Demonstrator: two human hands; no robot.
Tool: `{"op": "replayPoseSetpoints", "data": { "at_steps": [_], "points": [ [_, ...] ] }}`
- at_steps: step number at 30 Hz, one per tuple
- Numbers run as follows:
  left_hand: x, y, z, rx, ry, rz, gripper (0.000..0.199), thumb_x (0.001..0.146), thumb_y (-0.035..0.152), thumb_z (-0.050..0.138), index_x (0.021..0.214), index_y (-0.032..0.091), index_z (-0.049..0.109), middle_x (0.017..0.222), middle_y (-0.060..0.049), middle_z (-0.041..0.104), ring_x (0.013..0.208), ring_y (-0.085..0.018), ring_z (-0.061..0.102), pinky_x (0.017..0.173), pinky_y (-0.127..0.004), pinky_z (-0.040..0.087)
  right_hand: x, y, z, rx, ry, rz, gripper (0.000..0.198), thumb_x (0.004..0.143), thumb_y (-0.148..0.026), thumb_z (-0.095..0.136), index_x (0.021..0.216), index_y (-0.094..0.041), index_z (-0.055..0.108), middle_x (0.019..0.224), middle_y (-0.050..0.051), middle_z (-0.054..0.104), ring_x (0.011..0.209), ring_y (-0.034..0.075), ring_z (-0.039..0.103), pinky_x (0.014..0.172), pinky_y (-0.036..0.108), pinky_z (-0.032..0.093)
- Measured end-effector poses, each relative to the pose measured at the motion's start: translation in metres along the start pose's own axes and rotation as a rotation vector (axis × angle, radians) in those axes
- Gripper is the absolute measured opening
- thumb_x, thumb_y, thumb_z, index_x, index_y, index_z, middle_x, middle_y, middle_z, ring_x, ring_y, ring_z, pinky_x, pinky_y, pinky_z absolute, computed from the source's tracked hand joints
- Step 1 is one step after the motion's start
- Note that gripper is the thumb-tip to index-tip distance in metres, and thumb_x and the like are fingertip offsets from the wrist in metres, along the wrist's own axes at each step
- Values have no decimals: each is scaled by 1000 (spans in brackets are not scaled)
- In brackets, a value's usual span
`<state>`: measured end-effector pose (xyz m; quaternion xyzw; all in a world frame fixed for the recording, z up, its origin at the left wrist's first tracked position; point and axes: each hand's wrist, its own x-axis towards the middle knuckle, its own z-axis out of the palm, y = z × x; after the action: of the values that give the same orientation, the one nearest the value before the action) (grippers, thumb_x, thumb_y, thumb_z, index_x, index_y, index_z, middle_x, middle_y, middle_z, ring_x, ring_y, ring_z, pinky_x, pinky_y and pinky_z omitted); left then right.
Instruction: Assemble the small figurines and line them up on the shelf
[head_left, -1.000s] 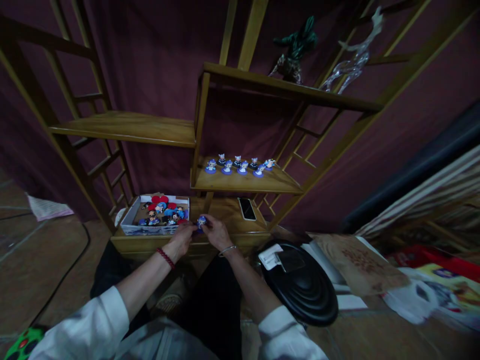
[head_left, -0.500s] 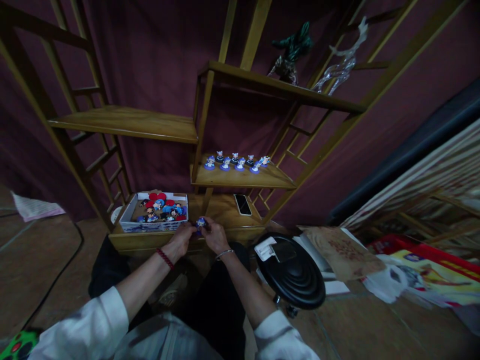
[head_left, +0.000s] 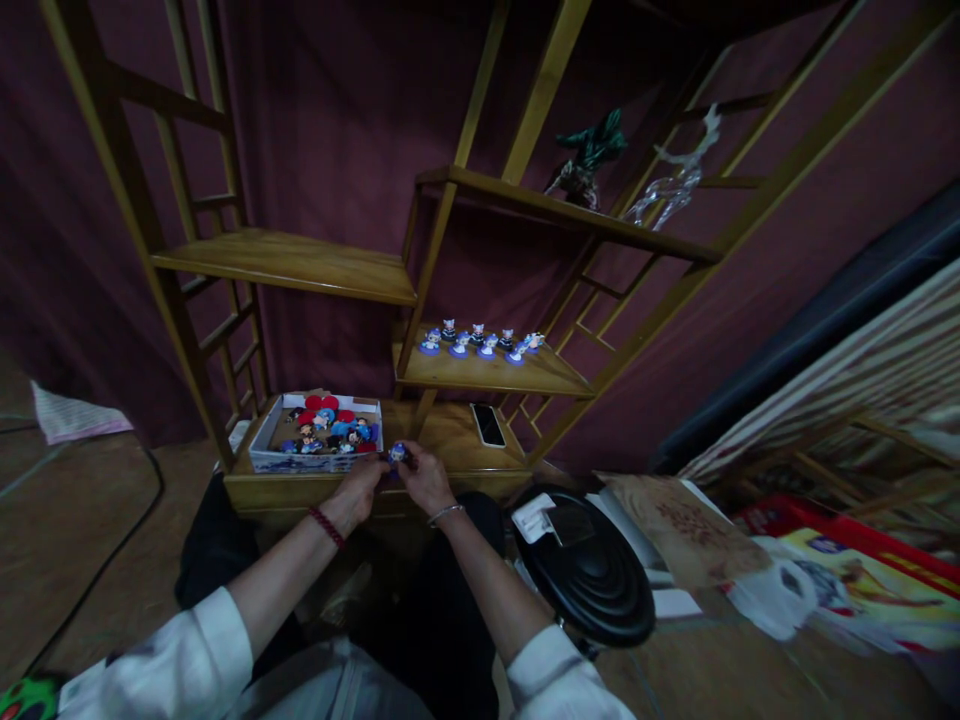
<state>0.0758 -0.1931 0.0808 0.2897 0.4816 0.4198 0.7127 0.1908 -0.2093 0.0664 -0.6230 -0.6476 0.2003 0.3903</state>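
Purple-topped figurine (head_left: 397, 454), pinched between both hands over the front edge of the lowest board (head_left: 456, 436).
The left hand (head_left: 360, 487) and right hand (head_left: 427, 482) have their fingers nearly closed on it; so small a piece could slip and drop past the ledge, or a wrist might nudge the cardboard box (head_left: 315, 463) of figurines alongside. Dim light, wooden display rack (head_left: 285, 262), phone (head_left: 489, 426) lying to the right, maroon curtain (head_left: 322, 130) behind, tiled floor (head_left: 97, 520).
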Motion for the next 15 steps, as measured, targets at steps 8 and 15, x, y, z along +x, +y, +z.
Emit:
{"op": "replayPoseSetpoints", "data": {
  "at_steps": [8, 15],
  "points": [
    [-2, -2, 4, -1, -9, -16, 17, 55, -2, 51, 54, 13, 57, 56, -1, 61, 54, -10, 55, 57, -21, 45, -1, -2, -4, -41, -9, 18, 34, 71, -13, 54, 102, -24, 57, 90, -1, 66, 79, 13, 62, 77, 26, 49],
    [3, -8, -1, -2, -18, -29, 18, 56, -2, 48, 56, 13, 57, 54, 1, 58, 50, -9, 53, 55, -21, 44, -3, -5, -2, -59, -31, 27, 33, 70, -11, 54, 100, -25, 58, 88, -1, 66, 77, 13, 62, 75, 26, 49]
  ]
}}
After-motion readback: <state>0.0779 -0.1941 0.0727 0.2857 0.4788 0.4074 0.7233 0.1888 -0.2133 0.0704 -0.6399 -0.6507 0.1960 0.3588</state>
